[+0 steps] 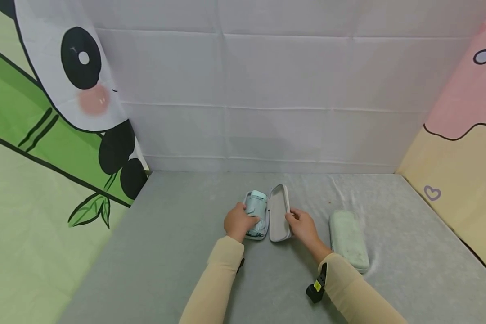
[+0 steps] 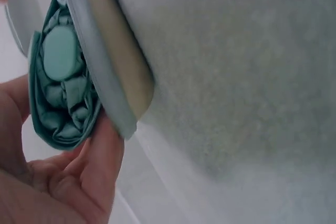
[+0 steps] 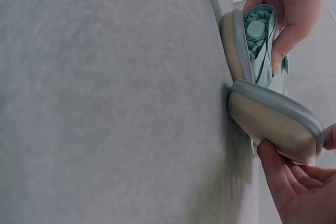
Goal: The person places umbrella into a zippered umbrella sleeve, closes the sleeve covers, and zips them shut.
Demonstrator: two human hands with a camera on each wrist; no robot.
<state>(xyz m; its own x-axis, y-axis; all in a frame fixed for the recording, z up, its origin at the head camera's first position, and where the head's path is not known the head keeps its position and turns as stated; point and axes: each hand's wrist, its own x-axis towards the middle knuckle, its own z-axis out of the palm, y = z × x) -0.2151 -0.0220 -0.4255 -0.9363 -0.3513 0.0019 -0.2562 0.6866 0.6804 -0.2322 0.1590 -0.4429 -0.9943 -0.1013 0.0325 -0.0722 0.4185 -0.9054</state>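
The left hand (image 1: 238, 222) grips a teal bundle (image 1: 256, 204), its thumb laid across the top and its fingers bent around the far side. The bundle is thin, glossy fabric folded into tight puckers and wrapped by a flat band; a smooth, rounded cap (image 2: 59, 52) of matching teal sits among the creases at one end. It lies in the left half of a hinged case (image 1: 267, 222), standing proud of the rim.

The right hand (image 1: 303, 226) pinches the outer edge of the case's lid (image 1: 278, 218), thumb against fingers, with the lid tilted up. The lid is a long, shallow shell with rounded corners and a pale grey lining; its outside is smooth beige, edged by a grey border.

Beige sleeves (image 1: 208, 283) reach in from the near side of the hinged case, a black device (image 1: 317, 288) with a yellow patch strapped at the right wrist. To the right of the hinged case, well apart, lies a pale green case (image 1: 348, 240), closed, oblong and softly rounded. Beneath the hinged case spreads a grey, short-napped cloth (image 1: 178, 270); behind it hangs a white sheet (image 1: 275, 76) with a grid of fold creases.
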